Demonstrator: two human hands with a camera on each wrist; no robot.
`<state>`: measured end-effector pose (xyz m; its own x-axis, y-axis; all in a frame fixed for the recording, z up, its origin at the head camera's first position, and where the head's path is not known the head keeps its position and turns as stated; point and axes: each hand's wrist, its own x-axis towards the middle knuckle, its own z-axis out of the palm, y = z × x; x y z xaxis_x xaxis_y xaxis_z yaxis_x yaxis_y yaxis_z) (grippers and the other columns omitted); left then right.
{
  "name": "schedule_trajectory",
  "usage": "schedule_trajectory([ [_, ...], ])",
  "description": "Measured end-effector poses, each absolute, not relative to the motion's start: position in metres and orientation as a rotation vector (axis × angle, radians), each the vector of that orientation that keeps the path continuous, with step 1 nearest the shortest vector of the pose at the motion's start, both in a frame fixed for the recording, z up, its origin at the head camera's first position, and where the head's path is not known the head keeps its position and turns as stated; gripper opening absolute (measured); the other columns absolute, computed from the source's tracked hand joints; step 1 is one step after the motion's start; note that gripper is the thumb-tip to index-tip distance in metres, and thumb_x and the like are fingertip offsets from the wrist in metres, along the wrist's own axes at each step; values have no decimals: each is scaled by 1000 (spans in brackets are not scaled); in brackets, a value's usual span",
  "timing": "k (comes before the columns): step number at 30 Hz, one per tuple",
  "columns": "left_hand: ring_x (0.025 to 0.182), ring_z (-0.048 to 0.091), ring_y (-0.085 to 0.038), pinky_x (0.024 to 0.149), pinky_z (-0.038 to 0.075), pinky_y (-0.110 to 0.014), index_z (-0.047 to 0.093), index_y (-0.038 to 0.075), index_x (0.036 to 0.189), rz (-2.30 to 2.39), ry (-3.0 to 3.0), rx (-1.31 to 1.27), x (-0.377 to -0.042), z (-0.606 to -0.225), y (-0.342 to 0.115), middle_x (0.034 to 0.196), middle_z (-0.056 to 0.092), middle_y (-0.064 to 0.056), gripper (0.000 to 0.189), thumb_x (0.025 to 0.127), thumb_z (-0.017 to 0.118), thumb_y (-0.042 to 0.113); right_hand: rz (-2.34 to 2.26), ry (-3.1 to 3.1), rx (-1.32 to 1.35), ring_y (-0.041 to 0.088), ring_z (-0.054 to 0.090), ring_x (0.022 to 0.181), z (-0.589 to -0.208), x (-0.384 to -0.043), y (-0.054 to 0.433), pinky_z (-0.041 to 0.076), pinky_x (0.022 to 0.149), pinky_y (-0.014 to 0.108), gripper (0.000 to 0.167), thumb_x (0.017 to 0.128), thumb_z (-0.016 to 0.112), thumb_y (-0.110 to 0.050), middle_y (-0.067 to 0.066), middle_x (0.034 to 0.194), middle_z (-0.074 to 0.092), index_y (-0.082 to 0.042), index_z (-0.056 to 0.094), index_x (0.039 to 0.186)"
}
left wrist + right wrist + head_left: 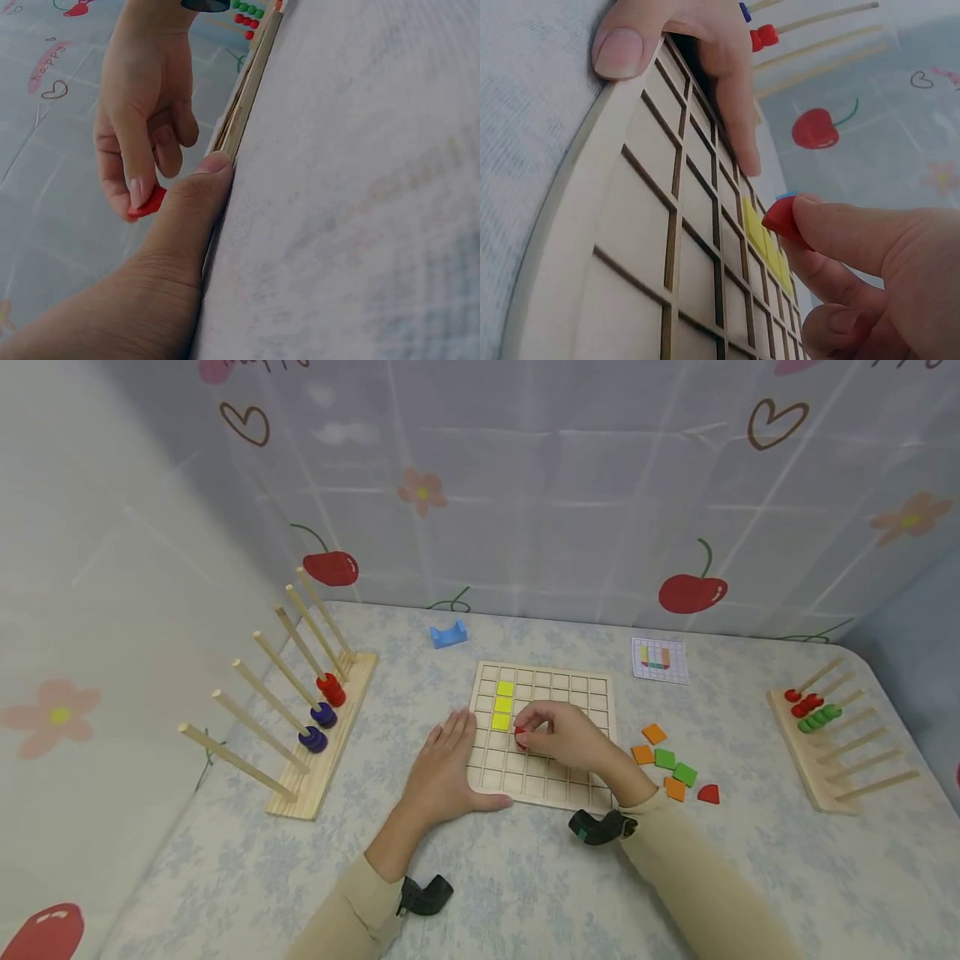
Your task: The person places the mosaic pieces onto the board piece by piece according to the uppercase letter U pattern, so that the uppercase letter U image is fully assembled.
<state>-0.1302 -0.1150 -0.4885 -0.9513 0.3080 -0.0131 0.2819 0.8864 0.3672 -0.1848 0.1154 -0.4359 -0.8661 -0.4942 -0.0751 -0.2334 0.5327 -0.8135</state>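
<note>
The right hand [558,735] pinches the red piece [781,219] above the board [517,781], right of the yellow tiles [503,704]; the left hand [442,777], straight-fingered, touches the board's left edge. Probably light, stiff and smooth, the piece suits an edge grip.

Backed by a creased, pale lilac-grey hanging [547,527], printed with red cherries [692,594], peach flowers [422,492] and brown-outlined hearts [777,424]. Closed in at left by a whiter side sheet [150,568] bearing similar prints, at right by a bluish sheet [918,602]. Fitted below with a whitish tabletop [525,893] mottled in soft blue, rounded at the far right corner. Lit softly, dimmer towards the upper left fold.
</note>
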Motion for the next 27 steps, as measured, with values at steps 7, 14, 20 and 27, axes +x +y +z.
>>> schedule_trajectory([
  [7,157,4,-21,127,8,-42,9,6,160,560,2989,485,-131,-490,-116,168,8,-8,139,62,62,90,-1250,2476,-622,16,56,74,-438,-191,93,47,66,28,8,92,72,-18,1,93,68,-15,70,100],
  [14,157,5,-21,127,9,-42,8,6,159,541,2999,499,-131,-491,-116,168,8,-9,139,63,60,91,-1228,2487,-617,13,61,83,-444,-193,83,50,76,29,11,91,73,-17,1,94,68,-15,70,101],
  [20,157,6,-22,127,10,-43,9,4,159,559,3004,510,-131,-491,-116,168,10,-10,139,63,61,90,-1222,2503,-615,12,61,84,-447,-192,82,50,77,29,10,91,72,-17,0,94,68,-15,70,101],
  [27,157,5,-21,127,8,-43,8,5,159,550,3004,504,-130,-492,-117,168,8,-9,139,63,60,91,-1205,2531,-637,11,61,82,-451,-192,79,51,77,29,8,91,73,-18,-3,90,67,-15,73,98],
])
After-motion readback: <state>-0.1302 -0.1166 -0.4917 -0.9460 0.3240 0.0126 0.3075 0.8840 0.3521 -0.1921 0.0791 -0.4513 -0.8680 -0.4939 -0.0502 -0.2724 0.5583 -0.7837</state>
